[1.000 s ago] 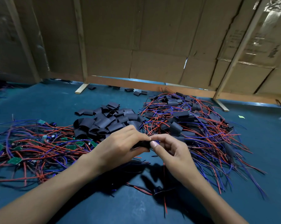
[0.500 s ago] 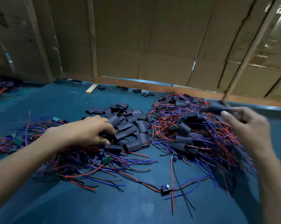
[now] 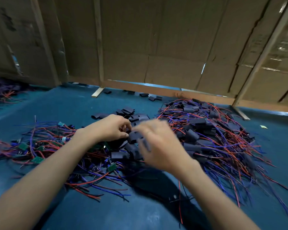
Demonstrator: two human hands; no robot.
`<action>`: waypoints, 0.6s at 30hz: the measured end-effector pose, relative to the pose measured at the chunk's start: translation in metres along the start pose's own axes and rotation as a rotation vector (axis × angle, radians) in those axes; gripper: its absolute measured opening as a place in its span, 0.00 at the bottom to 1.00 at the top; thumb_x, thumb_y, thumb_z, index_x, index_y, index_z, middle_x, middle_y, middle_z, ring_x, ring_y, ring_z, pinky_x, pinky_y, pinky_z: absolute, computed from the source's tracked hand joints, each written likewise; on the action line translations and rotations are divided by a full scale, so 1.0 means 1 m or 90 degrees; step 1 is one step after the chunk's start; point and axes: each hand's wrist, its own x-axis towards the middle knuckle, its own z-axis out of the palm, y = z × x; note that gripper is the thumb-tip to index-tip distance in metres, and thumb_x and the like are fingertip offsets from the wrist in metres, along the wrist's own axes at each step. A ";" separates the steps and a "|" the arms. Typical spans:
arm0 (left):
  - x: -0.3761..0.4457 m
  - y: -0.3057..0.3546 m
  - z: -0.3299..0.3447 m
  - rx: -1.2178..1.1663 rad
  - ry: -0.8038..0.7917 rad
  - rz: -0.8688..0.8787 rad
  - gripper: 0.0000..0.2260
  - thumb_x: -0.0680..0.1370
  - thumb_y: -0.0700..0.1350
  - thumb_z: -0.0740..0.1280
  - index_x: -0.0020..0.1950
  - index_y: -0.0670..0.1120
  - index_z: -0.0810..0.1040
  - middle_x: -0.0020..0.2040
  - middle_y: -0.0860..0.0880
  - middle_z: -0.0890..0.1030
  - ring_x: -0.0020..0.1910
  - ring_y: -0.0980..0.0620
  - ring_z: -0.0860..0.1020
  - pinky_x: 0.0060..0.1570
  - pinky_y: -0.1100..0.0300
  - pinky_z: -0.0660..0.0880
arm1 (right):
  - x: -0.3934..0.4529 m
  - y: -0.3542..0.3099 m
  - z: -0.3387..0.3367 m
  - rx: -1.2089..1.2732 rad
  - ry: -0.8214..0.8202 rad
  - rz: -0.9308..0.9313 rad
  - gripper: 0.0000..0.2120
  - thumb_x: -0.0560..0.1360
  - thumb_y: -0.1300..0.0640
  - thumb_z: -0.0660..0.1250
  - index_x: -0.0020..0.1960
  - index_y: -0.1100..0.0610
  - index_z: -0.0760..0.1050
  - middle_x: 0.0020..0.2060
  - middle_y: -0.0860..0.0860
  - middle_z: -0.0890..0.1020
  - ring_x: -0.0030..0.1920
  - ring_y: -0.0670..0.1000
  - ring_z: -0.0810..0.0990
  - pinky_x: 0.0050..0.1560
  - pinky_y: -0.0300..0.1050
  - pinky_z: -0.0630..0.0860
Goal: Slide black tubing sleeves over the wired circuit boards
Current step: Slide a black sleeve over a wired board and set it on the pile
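Note:
My left hand [image 3: 110, 128] hovers over the heap of loose black tubing sleeves [image 3: 128, 113], fingers curled, thumb and fingertips pinching a black sleeve [image 3: 133, 137]. My right hand [image 3: 161, 146] is right beside it, fingers reaching toward that same sleeve, but motion blur hides its grip. Bare wired circuit boards [image 3: 37, 146], small green boards with red and blue leads, lie in a tangle at the left under my left forearm. The sleeved boards [image 3: 206, 130] are piled at the right.
The blue table [image 3: 73, 103] ends at a cardboard wall [image 3: 156, 47] with wooden battens. A few stray sleeves [image 3: 143, 95] lie by the wall. One loose wired part [image 3: 174, 197] sits in front between my forearms. More wires [image 3: 2, 92] lie far left.
My right hand has swung back from the right-hand pile to the middle, next to my left hand. My left hand has lifted slightly from the sleeve heap with a sleeve.

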 end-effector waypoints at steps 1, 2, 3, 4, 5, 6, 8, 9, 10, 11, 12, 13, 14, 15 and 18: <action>-0.001 -0.001 0.003 -0.003 0.027 -0.005 0.10 0.80 0.48 0.69 0.61 0.50 0.80 0.52 0.51 0.80 0.56 0.49 0.79 0.56 0.55 0.74 | -0.007 -0.003 0.012 0.013 -0.117 -0.004 0.18 0.77 0.53 0.66 0.66 0.55 0.76 0.57 0.54 0.81 0.58 0.60 0.78 0.57 0.56 0.70; -0.005 -0.002 0.006 -0.020 0.046 -0.003 0.10 0.81 0.47 0.68 0.61 0.51 0.81 0.53 0.50 0.80 0.56 0.49 0.78 0.56 0.55 0.73 | -0.014 0.000 0.021 0.005 -0.216 0.007 0.20 0.79 0.48 0.64 0.69 0.52 0.74 0.59 0.53 0.80 0.60 0.59 0.76 0.58 0.55 0.69; -0.011 -0.003 0.008 -0.049 0.050 0.008 0.09 0.81 0.47 0.67 0.61 0.53 0.80 0.53 0.51 0.79 0.56 0.51 0.76 0.57 0.54 0.72 | -0.020 0.004 0.028 0.007 -0.262 0.018 0.20 0.80 0.45 0.63 0.71 0.50 0.74 0.61 0.51 0.79 0.61 0.58 0.75 0.59 0.54 0.68; -0.019 -0.004 0.006 -0.087 0.031 0.027 0.08 0.80 0.51 0.68 0.59 0.57 0.79 0.52 0.54 0.76 0.55 0.54 0.74 0.57 0.54 0.71 | -0.026 0.009 0.031 0.031 -0.265 0.031 0.20 0.81 0.44 0.63 0.70 0.49 0.75 0.61 0.50 0.79 0.61 0.57 0.74 0.58 0.54 0.68; -0.027 -0.004 0.000 -0.128 -0.013 0.044 0.08 0.78 0.56 0.69 0.57 0.62 0.77 0.51 0.56 0.74 0.54 0.57 0.71 0.56 0.55 0.70 | -0.030 0.014 0.032 0.058 -0.242 0.037 0.20 0.80 0.43 0.65 0.69 0.50 0.77 0.60 0.50 0.80 0.60 0.57 0.74 0.57 0.54 0.68; -0.036 -0.004 -0.009 -0.174 -0.071 0.050 0.10 0.75 0.61 0.71 0.54 0.64 0.76 0.50 0.59 0.72 0.52 0.61 0.69 0.55 0.59 0.69 | -0.034 0.017 0.031 0.079 -0.206 0.033 0.19 0.79 0.44 0.67 0.67 0.52 0.79 0.57 0.51 0.82 0.58 0.58 0.76 0.56 0.53 0.69; -0.052 -0.003 -0.027 -0.225 -0.158 0.042 0.17 0.66 0.68 0.74 0.49 0.65 0.75 0.47 0.62 0.74 0.48 0.64 0.72 0.47 0.66 0.68 | -0.041 0.021 0.030 0.090 -0.111 0.031 0.20 0.77 0.47 0.72 0.63 0.57 0.82 0.52 0.54 0.82 0.53 0.59 0.78 0.53 0.53 0.71; -0.059 -0.001 -0.033 -0.219 -0.193 0.022 0.20 0.62 0.69 0.76 0.47 0.63 0.74 0.44 0.63 0.76 0.43 0.63 0.74 0.42 0.66 0.69 | -0.044 0.021 0.031 0.088 -0.065 0.038 0.20 0.76 0.48 0.73 0.62 0.59 0.82 0.51 0.55 0.82 0.51 0.59 0.79 0.52 0.53 0.72; -0.064 0.002 -0.036 -0.194 -0.236 -0.009 0.23 0.59 0.70 0.77 0.46 0.63 0.74 0.41 0.62 0.77 0.38 0.62 0.75 0.38 0.65 0.69 | -0.045 0.021 0.032 0.089 -0.022 0.046 0.21 0.75 0.49 0.74 0.62 0.61 0.82 0.50 0.55 0.82 0.50 0.59 0.80 0.51 0.53 0.74; -0.067 0.006 -0.035 -0.149 -0.279 -0.049 0.24 0.58 0.71 0.77 0.45 0.62 0.74 0.39 0.61 0.78 0.36 0.61 0.75 0.37 0.63 0.70 | -0.046 0.019 0.033 0.093 0.016 0.059 0.20 0.75 0.50 0.74 0.61 0.62 0.82 0.50 0.56 0.82 0.50 0.59 0.80 0.51 0.55 0.75; -0.068 0.010 -0.029 -0.087 -0.311 -0.085 0.25 0.57 0.72 0.77 0.45 0.62 0.73 0.39 0.59 0.79 0.37 0.60 0.76 0.38 0.61 0.72 | -0.045 0.019 0.033 0.100 0.052 0.073 0.19 0.75 0.51 0.75 0.60 0.63 0.82 0.49 0.56 0.83 0.49 0.59 0.81 0.51 0.55 0.75; -0.068 0.015 -0.023 -0.017 -0.320 -0.108 0.25 0.58 0.72 0.76 0.46 0.61 0.73 0.40 0.58 0.79 0.40 0.59 0.77 0.42 0.59 0.73 | -0.043 0.018 0.034 0.106 0.087 0.087 0.18 0.75 0.53 0.75 0.58 0.64 0.82 0.49 0.56 0.83 0.49 0.59 0.81 0.51 0.55 0.76; -0.065 0.019 -0.016 0.039 -0.306 -0.114 0.24 0.61 0.71 0.75 0.47 0.60 0.72 0.42 0.57 0.78 0.43 0.57 0.76 0.45 0.57 0.73 | -0.042 0.018 0.034 0.110 0.117 0.099 0.16 0.74 0.54 0.76 0.57 0.64 0.83 0.49 0.57 0.83 0.48 0.59 0.81 0.52 0.54 0.76; -0.063 0.022 -0.012 0.065 -0.281 -0.109 0.23 0.63 0.70 0.75 0.48 0.60 0.71 0.43 0.57 0.76 0.44 0.56 0.75 0.45 0.56 0.73 | -0.041 0.018 0.034 0.112 0.140 0.106 0.16 0.74 0.55 0.76 0.56 0.64 0.83 0.49 0.57 0.83 0.48 0.59 0.81 0.52 0.54 0.77; -0.061 0.024 -0.013 0.050 -0.229 -0.081 0.19 0.68 0.64 0.75 0.52 0.60 0.73 0.39 0.57 0.75 0.38 0.59 0.74 0.34 0.59 0.69 | -0.043 0.019 0.033 0.093 0.175 0.118 0.15 0.75 0.55 0.75 0.56 0.64 0.83 0.49 0.57 0.83 0.47 0.59 0.81 0.50 0.54 0.78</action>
